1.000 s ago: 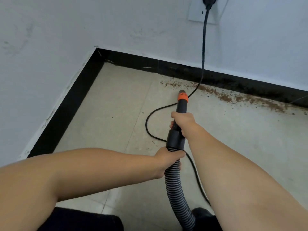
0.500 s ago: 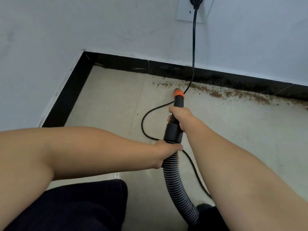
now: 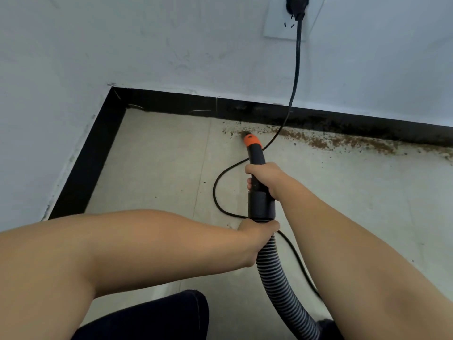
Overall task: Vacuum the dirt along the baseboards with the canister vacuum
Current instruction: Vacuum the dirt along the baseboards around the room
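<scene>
A black vacuum nozzle with an orange tip [image 3: 252,141] rests its end in the left end of a brown dirt strip [image 3: 343,143] that runs along the black baseboard [image 3: 171,103]. My right hand [image 3: 266,176] grips the black nozzle tube just behind the tip. My left hand [image 3: 257,231] holds the top of the ribbed grey hose [image 3: 279,285], which curves down to the bottom edge. The canister itself is out of view.
A black power cord [image 3: 295,77] drops from a wall socket [image 3: 291,18], crosses the dirt beside the nozzle and loops over the beige tiled floor [image 3: 159,168]. The room corner lies at the left. My dark-clothed knee [image 3: 157,317] is at the bottom.
The nozzle has moved forward to the baseboard; its orange tip, which was short of the dirt, is now in the strip's left end. Both hands keep their grip.
</scene>
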A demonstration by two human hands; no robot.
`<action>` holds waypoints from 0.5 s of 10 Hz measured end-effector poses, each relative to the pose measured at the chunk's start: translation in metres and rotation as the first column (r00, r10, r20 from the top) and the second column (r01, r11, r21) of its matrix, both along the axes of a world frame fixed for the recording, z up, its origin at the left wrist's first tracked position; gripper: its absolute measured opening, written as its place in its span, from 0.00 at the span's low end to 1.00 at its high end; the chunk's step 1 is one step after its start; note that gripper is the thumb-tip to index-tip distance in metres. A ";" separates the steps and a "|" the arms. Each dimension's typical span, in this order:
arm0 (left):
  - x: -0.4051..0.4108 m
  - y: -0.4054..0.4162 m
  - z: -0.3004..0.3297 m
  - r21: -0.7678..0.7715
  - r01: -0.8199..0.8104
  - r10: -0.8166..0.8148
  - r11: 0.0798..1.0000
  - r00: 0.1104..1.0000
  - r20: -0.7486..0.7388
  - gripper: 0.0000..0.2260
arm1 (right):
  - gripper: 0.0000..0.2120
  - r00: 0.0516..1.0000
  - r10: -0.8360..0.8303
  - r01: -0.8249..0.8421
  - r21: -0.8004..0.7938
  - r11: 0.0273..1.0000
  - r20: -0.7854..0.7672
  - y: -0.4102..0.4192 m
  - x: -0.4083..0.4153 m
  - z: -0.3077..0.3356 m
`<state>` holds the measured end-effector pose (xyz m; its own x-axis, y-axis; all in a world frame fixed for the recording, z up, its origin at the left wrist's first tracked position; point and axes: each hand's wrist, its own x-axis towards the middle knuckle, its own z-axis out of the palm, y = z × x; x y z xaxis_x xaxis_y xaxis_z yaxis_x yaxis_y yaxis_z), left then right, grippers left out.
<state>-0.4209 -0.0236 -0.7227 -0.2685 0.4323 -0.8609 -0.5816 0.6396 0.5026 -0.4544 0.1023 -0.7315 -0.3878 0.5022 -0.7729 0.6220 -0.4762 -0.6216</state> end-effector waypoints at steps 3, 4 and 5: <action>-0.018 -0.016 -0.003 -0.021 -0.078 0.076 0.997 0.993 -0.086 0.12 | 0.07 0.998 0.035 -0.036 -0.034 0.999 -0.052 -0.019 -0.028 -0.006; -0.017 -0.012 0.000 -0.064 -0.020 0.018 0.998 1.000 -0.025 0.13 | 0.05 0.997 -0.065 0.064 -0.028 0.998 -0.033 -0.011 -0.017 -0.008; -0.015 -0.003 0.008 -0.079 0.048 -0.045 0.996 0.998 0.045 0.17 | 0.05 0.987 -0.159 0.159 -0.007 0.987 0.003 0.004 -0.002 -0.007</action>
